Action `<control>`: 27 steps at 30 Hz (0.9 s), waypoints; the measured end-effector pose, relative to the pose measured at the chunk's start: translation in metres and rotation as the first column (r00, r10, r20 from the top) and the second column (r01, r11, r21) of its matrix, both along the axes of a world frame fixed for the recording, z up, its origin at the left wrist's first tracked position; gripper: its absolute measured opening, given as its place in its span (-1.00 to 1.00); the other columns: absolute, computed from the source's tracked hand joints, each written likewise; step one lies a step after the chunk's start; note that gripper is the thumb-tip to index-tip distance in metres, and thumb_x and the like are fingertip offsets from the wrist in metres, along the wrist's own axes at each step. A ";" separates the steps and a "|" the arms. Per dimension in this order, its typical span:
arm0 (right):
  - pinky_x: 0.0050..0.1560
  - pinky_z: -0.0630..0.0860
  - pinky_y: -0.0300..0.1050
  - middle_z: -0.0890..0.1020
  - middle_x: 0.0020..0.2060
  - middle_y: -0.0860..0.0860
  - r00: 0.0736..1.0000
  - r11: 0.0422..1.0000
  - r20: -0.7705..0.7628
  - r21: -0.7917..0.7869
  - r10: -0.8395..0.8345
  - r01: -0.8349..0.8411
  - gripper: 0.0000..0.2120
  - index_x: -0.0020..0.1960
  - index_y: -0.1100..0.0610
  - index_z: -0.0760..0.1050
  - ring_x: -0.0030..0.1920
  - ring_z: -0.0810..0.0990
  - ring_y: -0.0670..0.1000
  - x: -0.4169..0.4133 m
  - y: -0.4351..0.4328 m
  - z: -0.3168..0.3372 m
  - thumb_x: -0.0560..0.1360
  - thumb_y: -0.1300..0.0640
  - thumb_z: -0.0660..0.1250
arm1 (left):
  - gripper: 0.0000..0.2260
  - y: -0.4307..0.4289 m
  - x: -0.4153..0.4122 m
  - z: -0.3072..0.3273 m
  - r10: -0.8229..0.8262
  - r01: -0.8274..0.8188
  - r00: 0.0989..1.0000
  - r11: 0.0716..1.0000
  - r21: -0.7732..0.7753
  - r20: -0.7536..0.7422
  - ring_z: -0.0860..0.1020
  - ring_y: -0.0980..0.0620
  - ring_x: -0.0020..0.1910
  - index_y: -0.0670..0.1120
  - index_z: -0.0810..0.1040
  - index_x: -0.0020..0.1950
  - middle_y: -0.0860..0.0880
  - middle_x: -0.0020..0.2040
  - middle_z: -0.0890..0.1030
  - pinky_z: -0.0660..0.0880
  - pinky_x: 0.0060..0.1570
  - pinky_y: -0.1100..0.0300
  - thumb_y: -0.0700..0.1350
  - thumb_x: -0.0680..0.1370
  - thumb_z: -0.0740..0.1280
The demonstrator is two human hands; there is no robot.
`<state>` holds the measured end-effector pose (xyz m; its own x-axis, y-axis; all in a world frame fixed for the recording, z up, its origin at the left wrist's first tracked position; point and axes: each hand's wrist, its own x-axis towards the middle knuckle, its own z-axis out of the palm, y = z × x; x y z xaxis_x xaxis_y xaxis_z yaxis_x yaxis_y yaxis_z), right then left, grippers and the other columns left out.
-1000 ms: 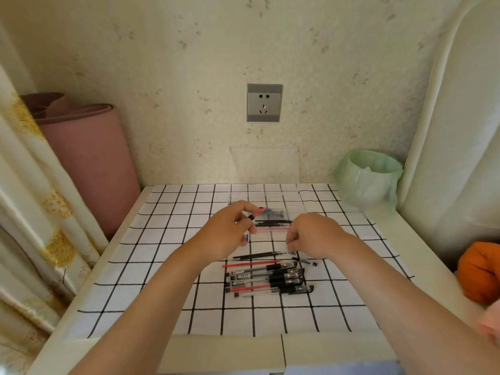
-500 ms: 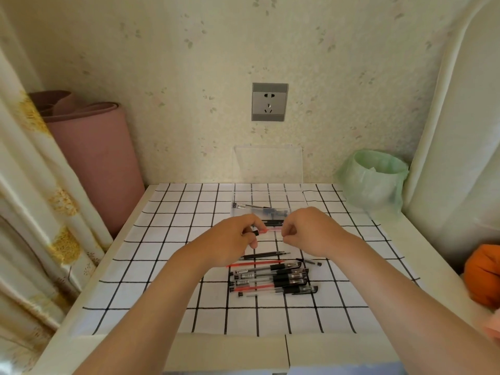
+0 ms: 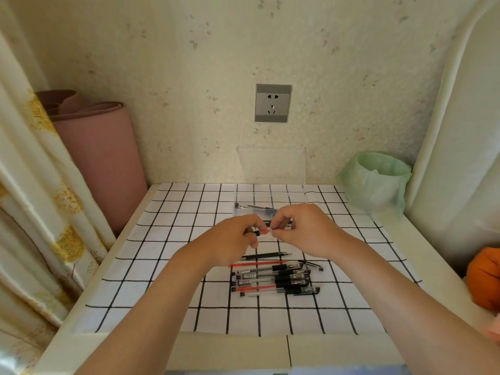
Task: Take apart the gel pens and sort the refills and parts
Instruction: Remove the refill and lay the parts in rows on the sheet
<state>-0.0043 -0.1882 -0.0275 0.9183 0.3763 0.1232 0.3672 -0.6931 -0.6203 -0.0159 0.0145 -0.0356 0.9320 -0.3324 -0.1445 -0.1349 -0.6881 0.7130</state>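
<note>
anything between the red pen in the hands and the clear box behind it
Nothing visible. The left hand and right hand pinch the red pen just in front of the clear box, whose lid stands up at the back. The pile of pens lies nearer the person, out of the path.

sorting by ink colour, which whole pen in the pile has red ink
The red gel pen, second from the pile's near edge: its barrel shows red, the other pens show none. The bare red refill lies at the far edge.
</note>
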 end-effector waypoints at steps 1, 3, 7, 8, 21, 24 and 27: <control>-0.24 0.36 -0.53 0.64 -0.18 -0.14 1.000 1.000 0.000 0.000 0.003 -0.003 -0.92 -0.04 0.00 0.66 -0.28 0.50 -0.42 0.000 0.000 0.000 0.47 0.09 0.47 | -0.75 0.000 0.000 0.000 -0.002 0.002 1.000 1.000 0.003 0.004 0.52 -0.01 -0.25 0.19 0.52 0.14 0.08 -0.12 0.62 0.56 -0.15 0.00 -0.14 0.65 0.16; -0.27 0.35 -0.54 0.65 -0.18 -0.13 1.000 1.000 0.001 -0.007 0.007 -0.007 -0.92 -0.03 0.01 0.65 -0.31 0.49 -0.43 -0.001 0.001 0.000 0.47 0.10 0.47 | -0.75 0.000 0.000 0.000 -0.003 0.003 1.000 1.000 0.009 0.010 0.52 0.00 -0.26 0.19 0.52 0.13 0.08 -0.12 0.62 0.57 -0.14 -0.03 -0.14 0.65 0.16; -0.29 0.34 -0.54 0.64 -0.18 -0.14 1.000 1.000 0.012 -0.009 -0.003 0.003 -0.92 -0.04 0.01 0.65 -0.31 0.49 -0.42 0.001 0.000 0.000 0.47 0.11 0.46 | -0.76 0.001 0.000 0.000 0.003 -0.003 1.000 1.000 0.023 0.015 0.51 0.00 -0.27 0.17 0.51 0.12 0.07 -0.11 0.62 0.57 -0.15 0.00 -0.14 0.65 0.16; -0.28 0.35 -0.54 0.63 -0.19 -0.14 1.000 1.000 0.013 0.000 -0.005 0.005 -0.92 -0.04 0.02 0.65 -0.30 0.49 -0.41 0.001 0.000 0.001 0.47 0.11 0.46 | -0.77 0.001 0.000 0.001 0.002 -0.003 1.000 1.000 0.026 0.016 0.50 0.01 -0.27 0.17 0.51 0.11 0.07 -0.11 0.62 0.57 -0.14 -0.01 -0.14 0.65 0.16; -0.26 0.39 -0.42 0.63 -0.23 -0.16 0.999 0.998 0.018 0.061 0.030 -0.031 -0.95 -0.08 -0.06 0.66 -0.35 0.50 -0.31 -0.006 0.008 0.001 0.46 0.05 0.48 | -0.87 0.000 -0.005 0.007 0.026 -0.026 0.999 0.999 -0.021 -0.022 0.60 0.04 -0.19 0.05 0.50 0.12 0.09 -0.13 0.66 0.52 -0.20 0.14 -0.12 0.61 0.23; -0.26 0.38 -0.43 0.63 -0.22 -0.16 0.999 0.997 0.027 0.065 0.030 -0.032 -0.94 -0.07 -0.06 0.66 -0.33 0.51 -0.30 -0.007 0.010 0.000 0.46 0.05 0.48 | -0.89 0.001 -0.005 0.009 0.009 -0.009 1.000 1.000 0.006 -0.021 0.60 0.11 -0.20 0.04 0.53 0.05 0.09 -0.12 0.67 0.48 -0.26 0.25 -0.12 0.61 0.23; -0.29 0.37 -0.44 0.62 -0.23 -0.18 0.999 0.998 0.030 0.056 0.039 -0.041 -0.91 -0.07 -0.06 0.65 -0.32 0.51 -0.31 -0.008 0.011 -0.001 0.43 0.05 0.51 | -0.90 0.003 -0.006 0.010 0.009 -0.009 1.000 1.000 -0.007 -0.029 0.60 0.13 -0.21 0.03 0.54 0.05 0.08 -0.14 0.67 0.43 -0.30 0.31 -0.12 0.61 0.24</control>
<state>-0.0126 -0.1769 -0.0286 0.8984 0.4045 0.1713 0.4122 -0.6414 -0.6471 -0.0217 0.0175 -0.0253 0.9305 -0.3251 -0.1688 -0.1082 -0.6841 0.7214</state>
